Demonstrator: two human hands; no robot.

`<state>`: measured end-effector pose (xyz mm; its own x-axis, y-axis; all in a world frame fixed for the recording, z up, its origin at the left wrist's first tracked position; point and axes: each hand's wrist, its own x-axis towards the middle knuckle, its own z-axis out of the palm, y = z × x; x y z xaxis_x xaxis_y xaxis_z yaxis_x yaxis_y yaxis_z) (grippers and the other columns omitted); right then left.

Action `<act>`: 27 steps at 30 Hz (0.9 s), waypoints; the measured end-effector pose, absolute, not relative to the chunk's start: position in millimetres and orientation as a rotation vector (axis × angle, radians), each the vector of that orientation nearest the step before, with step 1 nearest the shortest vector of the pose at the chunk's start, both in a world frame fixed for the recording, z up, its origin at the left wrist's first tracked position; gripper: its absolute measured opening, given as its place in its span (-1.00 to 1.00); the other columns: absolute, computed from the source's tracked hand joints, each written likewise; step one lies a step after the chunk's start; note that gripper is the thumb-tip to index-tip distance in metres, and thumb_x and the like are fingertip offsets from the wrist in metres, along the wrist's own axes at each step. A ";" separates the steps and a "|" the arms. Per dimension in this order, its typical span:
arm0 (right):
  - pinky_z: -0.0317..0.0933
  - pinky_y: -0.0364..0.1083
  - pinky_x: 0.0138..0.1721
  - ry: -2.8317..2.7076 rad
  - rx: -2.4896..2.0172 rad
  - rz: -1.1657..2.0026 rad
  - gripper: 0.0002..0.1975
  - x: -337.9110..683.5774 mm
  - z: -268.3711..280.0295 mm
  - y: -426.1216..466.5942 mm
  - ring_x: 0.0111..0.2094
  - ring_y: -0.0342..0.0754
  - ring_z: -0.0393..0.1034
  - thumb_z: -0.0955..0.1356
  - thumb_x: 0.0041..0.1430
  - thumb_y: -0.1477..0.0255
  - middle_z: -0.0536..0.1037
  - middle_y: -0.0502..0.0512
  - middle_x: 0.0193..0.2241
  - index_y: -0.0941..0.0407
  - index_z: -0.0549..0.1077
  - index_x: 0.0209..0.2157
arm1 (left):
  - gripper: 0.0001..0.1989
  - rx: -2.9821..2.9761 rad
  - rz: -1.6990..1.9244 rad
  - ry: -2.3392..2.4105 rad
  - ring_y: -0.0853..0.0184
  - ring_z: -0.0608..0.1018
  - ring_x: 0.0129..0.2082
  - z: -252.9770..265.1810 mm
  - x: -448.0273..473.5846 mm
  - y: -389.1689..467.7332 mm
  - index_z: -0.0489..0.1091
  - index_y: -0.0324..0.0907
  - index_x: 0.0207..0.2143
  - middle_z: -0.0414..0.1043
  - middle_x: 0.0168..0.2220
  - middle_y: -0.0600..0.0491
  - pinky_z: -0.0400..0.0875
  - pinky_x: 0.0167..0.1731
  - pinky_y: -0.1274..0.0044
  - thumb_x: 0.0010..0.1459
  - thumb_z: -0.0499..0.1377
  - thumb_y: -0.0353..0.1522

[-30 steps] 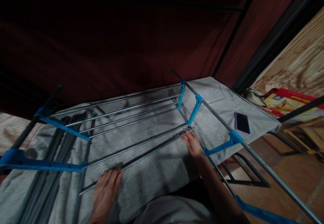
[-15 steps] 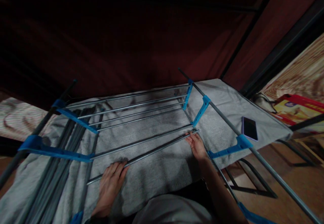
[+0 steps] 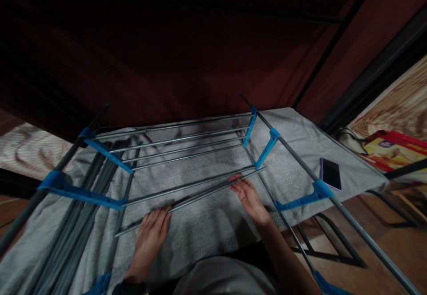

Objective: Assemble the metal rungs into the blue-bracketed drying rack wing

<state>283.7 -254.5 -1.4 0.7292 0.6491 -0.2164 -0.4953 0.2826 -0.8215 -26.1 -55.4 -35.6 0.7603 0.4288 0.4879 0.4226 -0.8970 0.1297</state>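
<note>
A loose grey metal tube (image 3: 200,196) slants across the middle of a rack frame of tubes and blue plastic brackets. Near its left end, my left hand (image 3: 153,228) is closed over it, knuckles up. My right hand (image 3: 247,197) pinches the same tube short of its right end, fingers on the far side. That right end lies close to a blue bracket (image 3: 265,150) but apart from the bracket (image 3: 296,201) nearer me. Just beyond the loose tube, a fixed crossbar (image 3: 190,186) joins the left bracket (image 3: 83,192) to the right side.
Several spare grey tubes (image 3: 78,224) lie bundled at the left on the grey cloth (image 3: 207,237) covering the table. A phone (image 3: 331,173) rests on the cloth at the right. Beyond the table edge are a red and yellow box (image 3: 396,150) and a dark metal frame (image 3: 340,241).
My right hand has slid left along the loose tube, leaving more of its end exposed. The tube sits slightly closer to the fixed crossbar. The view has shifted a little.
</note>
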 end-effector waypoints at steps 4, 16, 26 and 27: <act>0.39 0.18 0.18 -0.310 -0.962 0.899 -0.76 250.8 34.2 -231.5 -0.01 0.07 0.57 0.50 0.12 0.24 0.66 0.06 -0.12 -0.02 0.54 -0.17 | -0.73 2.906 0.911 0.741 0.17 0.61 -0.22 -19.2 -16.4 -56.4 0.43 -0.07 0.05 0.61 -0.20 0.02 0.46 -0.14 0.33 0.44 0.00 -0.28; 0.39 0.12 0.06 -0.775 -1.153 0.604 -0.70 230.9 119.3 -210.8 -0.04 0.05 0.53 0.39 0.32 0.15 0.64 0.08 -0.14 0.00 0.50 -0.03 | -0.71 2.745 0.924 0.786 0.22 0.60 -0.14 43.3 17.1 -93.3 0.41 -0.14 0.12 0.59 -0.13 -0.03 0.49 -0.07 0.35 0.47 0.05 -0.28; 0.34 0.04 -0.09 -0.950 -1.328 0.088 -0.74 247.2 173.3 -222.3 -0.21 0.00 0.47 0.33 0.36 0.15 0.59 0.02 -0.27 0.01 0.50 -0.08 | -0.66 2.722 0.947 0.765 0.22 0.58 -0.09 38.7 13.3 -98.3 0.42 -0.12 0.17 0.57 -0.07 -0.04 0.51 -0.06 0.34 0.45 0.00 -0.40; 0.34 0.03 -0.10 -0.981 -1.359 0.074 -0.74 246.3 174.7 -222.3 -0.21 0.00 0.47 0.34 0.36 0.16 0.59 0.03 -0.26 0.02 0.51 -0.10 | -0.64 2.716 0.953 0.755 0.23 0.58 -0.09 38.0 12.6 -98.0 0.42 -0.12 0.17 0.57 -0.07 -0.04 0.51 -0.06 0.34 0.44 -0.02 -0.42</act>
<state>246.3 -222.3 174.7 0.6198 0.5679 0.5416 0.4803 0.2712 -0.8341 12.6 -98.0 38.0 0.6683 0.5128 0.5389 0.4071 -0.8585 0.3119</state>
